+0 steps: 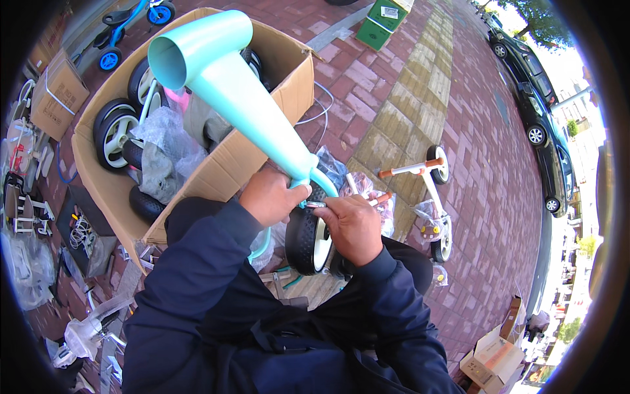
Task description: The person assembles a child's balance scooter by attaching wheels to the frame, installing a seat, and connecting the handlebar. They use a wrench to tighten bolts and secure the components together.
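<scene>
Holding mint-green glossy tubular frame [252, 105] tilted up: left hand [269, 197] fingers grip its lower end, right hand [356, 226] fingers pinch a small silvery piece [316, 204]. Black-tyred cream-hubbed wheel [303, 241] sits below; fastening unclear. Looks partway: other black-tyred wheels [117, 136] lie unfitted in brown cardboard box [293, 92].

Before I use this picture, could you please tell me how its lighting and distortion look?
In the head view, daylight washes out the background beyond the parked cars; in that view, the fisheye curves the car row and darkens the corners, while the turquoise frame there looks fairly sharp.
</scene>
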`<state>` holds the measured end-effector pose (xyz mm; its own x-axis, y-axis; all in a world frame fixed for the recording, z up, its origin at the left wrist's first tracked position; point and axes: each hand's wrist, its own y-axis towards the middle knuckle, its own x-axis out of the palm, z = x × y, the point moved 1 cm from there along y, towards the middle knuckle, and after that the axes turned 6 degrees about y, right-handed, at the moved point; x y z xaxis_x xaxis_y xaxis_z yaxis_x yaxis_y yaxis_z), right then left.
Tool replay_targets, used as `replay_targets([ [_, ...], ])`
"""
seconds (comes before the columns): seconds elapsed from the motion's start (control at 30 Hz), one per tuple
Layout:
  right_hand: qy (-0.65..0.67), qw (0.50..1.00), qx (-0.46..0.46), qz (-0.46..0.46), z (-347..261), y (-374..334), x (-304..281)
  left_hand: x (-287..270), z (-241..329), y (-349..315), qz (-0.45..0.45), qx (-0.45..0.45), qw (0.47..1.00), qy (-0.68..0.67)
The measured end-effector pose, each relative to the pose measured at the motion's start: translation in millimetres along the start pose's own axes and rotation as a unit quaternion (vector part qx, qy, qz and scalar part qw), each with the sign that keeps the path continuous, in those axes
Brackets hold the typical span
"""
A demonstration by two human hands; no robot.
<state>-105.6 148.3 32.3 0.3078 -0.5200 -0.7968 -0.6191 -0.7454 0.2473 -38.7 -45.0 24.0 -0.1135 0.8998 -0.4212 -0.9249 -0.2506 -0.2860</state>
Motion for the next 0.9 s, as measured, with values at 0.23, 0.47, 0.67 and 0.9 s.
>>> replay_targets([
  [0.23,0.389,0.865,0.299,-0.104,-2.0,-1.1,10.8,4.3,-1.6,2.3,-0.017,-0.006,0.999,0.046],
  [0.47,0.585,0.722,0.333,-0.158,11.6,1.1,0.7,3.4,-5.1,3.3,-0.008,-0.004,0.999,0.052],
  [0.67,0.242,0.964,0.046,-0.099,12.0,0.2,-2.9,3.3,-2.8,1.1,-0.011,0.007,0.999,0.032],
  [0.9,0.019,0.991,0.09,-0.1,-1.1,2.3,-6.0,3.2,-1.8,0.9,-0.006,-0.002,0.999,0.038],
])
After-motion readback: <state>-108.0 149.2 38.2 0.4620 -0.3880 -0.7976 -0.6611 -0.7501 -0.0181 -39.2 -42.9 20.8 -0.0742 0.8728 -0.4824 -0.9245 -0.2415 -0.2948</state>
